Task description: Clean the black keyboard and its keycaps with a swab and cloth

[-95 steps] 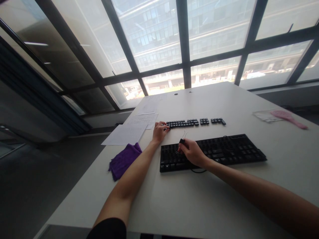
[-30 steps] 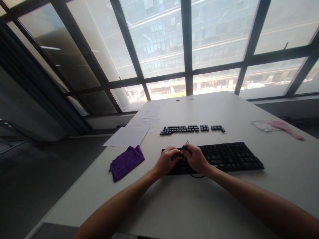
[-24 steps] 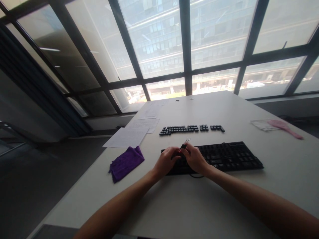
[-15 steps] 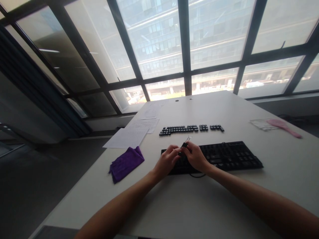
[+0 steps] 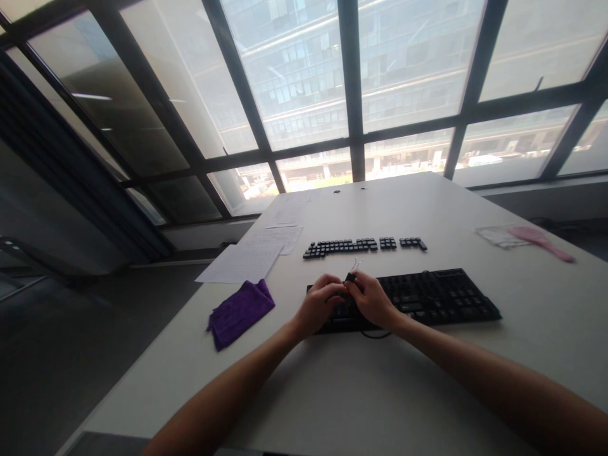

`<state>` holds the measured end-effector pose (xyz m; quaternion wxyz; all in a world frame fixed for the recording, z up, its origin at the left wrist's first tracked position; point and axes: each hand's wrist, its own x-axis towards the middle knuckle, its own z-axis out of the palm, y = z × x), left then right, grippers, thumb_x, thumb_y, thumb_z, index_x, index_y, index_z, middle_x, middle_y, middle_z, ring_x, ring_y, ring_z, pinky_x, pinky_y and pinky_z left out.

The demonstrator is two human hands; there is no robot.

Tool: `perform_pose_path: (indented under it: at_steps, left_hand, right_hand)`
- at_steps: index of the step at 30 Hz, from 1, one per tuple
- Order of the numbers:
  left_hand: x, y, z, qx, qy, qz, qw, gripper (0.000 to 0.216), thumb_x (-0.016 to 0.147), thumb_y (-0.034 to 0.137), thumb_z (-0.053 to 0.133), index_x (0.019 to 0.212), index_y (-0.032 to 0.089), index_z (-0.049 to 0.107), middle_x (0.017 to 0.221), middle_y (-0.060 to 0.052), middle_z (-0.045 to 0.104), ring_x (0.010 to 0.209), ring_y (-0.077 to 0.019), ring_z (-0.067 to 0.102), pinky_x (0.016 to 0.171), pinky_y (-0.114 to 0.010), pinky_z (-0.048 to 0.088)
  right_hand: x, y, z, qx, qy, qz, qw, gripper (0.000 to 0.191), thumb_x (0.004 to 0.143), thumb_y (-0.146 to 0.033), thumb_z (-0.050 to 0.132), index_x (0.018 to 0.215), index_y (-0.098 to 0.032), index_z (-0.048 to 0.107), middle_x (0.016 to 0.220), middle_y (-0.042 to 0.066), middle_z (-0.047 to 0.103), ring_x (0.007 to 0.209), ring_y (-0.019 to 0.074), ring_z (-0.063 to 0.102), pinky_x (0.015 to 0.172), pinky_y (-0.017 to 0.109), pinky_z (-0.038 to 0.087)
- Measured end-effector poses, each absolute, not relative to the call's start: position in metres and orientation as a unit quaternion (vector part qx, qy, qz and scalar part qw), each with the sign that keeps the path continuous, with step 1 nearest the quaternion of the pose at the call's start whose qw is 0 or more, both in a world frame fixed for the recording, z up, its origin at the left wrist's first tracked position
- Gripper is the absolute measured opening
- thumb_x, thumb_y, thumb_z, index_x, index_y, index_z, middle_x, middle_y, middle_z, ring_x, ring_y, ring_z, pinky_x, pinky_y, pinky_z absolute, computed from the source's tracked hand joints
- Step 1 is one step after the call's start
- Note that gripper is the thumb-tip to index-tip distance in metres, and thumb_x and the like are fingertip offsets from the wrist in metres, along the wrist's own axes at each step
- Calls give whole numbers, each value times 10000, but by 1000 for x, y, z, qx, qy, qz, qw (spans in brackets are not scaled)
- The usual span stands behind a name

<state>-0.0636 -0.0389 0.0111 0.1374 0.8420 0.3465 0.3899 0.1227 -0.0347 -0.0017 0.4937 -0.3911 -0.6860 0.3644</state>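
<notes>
The right hand (image 5: 375,301) pinches a key puller (image 5: 351,275) over the keyboard (image 5: 437,297), left hand (image 5: 318,308) at its 9 o'clock, fingers' grip unclear, on a white counter (image 5: 380,392) by windows (image 5: 304,82).

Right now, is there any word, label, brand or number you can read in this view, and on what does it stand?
None can be quoted; nothing reads clearly.
On the paper sheets: faint print, too small and washed out to read.
On the keyboard: key legends too small and dark to read; no brand shows.
On the loose keycaps: legends too small to read.
On the clear packet beside the pink brush: no readable label.
</notes>
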Motion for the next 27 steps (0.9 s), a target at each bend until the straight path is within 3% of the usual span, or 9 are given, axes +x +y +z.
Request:
perform_pose_path:
  at_steps: [5, 9, 14, 19, 27]
  left_hand:
    - [-101, 6, 12, 780, 446, 418, 131, 133, 841, 268, 663, 942, 192, 703, 929, -56, 690, 770, -158, 621, 681, -275, 516]
    - [-129, 41, -2, 764, 530, 358, 87, 118, 786, 275, 703, 869, 197, 734, 842, -33, 731, 741, -174, 624, 757, -321, 509]
    - [-125, 66, -16, 789, 517, 325, 76, 76, 784, 263, 714, 818, 219, 765, 798, -23, 735, 701, -167, 596, 802, -340, 492]
    - [-106, 90, -17, 811, 484, 326, 42, 43, 786, 234, 738, 815, 236, 771, 925, -33, 705, 908, -189, 591, 941, -378, 440]
    - [-95, 108, -16, 817, 475, 326, -37, 66, 798, 238, 737, 844, 224, 782, 1029, -61, 628, 1023, -231, 495, 953, -378, 428]
  right_hand:
    - [120, -36, 1, -383, -662, 404, 501, 155, 931, -314, 503, 841, -196, 548, 710, 20, 665, 658, 168, 629, 648, 280, 465]
    - [120, -36, 1, -386, -663, 406, 498, 159, 928, -310, 510, 825, -193, 549, 711, 27, 674, 664, 170, 638, 656, 283, 472]
    - [120, -34, -1, -386, -666, 404, 494, 162, 927, -311, 511, 824, -193, 555, 717, 29, 683, 654, 171, 646, 642, 281, 472]
    - [120, -34, -2, -386, -667, 403, 495, 165, 919, -313, 524, 814, -191, 561, 719, 31, 684, 652, 171, 646, 635, 279, 475]
    - [120, -33, -2, -392, -667, 405, 488, 143, 912, -288, 522, 821, -189, 571, 722, 30, 683, 648, 170, 636, 634, 280, 470]
